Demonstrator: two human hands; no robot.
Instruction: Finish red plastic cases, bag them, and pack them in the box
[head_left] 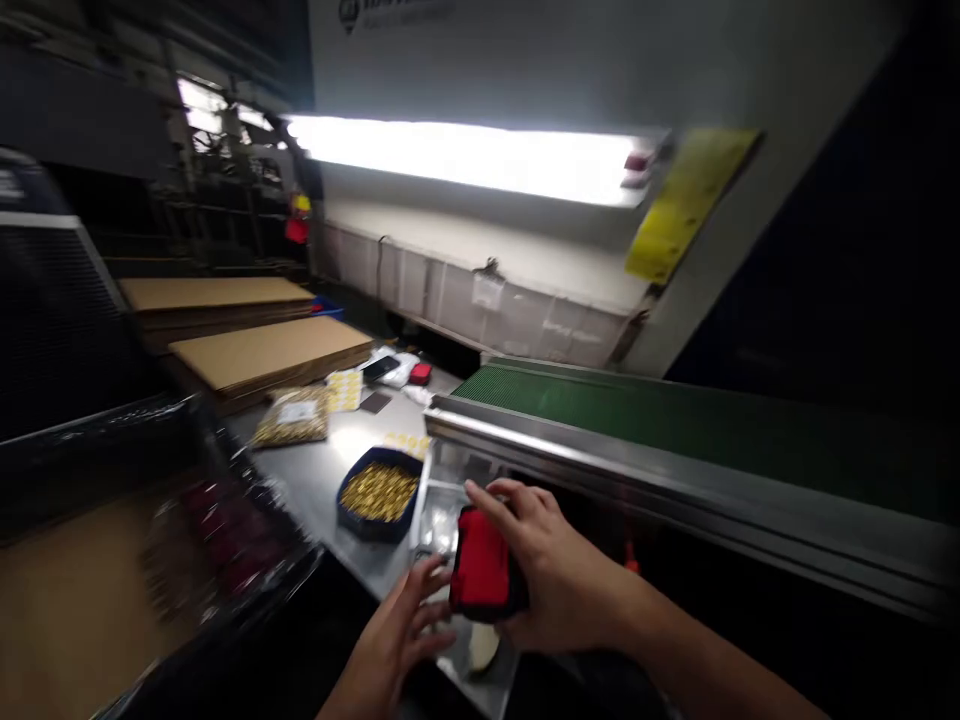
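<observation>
My right hand (551, 570) grips a small red and black pouch (481, 567) low in the middle of the view, fingers wrapped over its top edge. My left hand (401, 630) reaches up beside the pouch with fingers spread, fingertips at its lower left corner. Both hands hover over the edge of a steel worktable (330, 465). A blue tray of small brass-coloured parts (377, 492) sits on the table just left of the pouch.
A green conveyor belt (675, 420) with a metal rail (600, 465) runs to the right. Stacked cardboard sheets (262, 355), a clear bag of brass parts (292, 418), yellow sticker sheets (344, 390), a phone (380, 367) and a small red item (420, 373) lie further back. A dark plastic-wrapped bin (172, 510) stands at left.
</observation>
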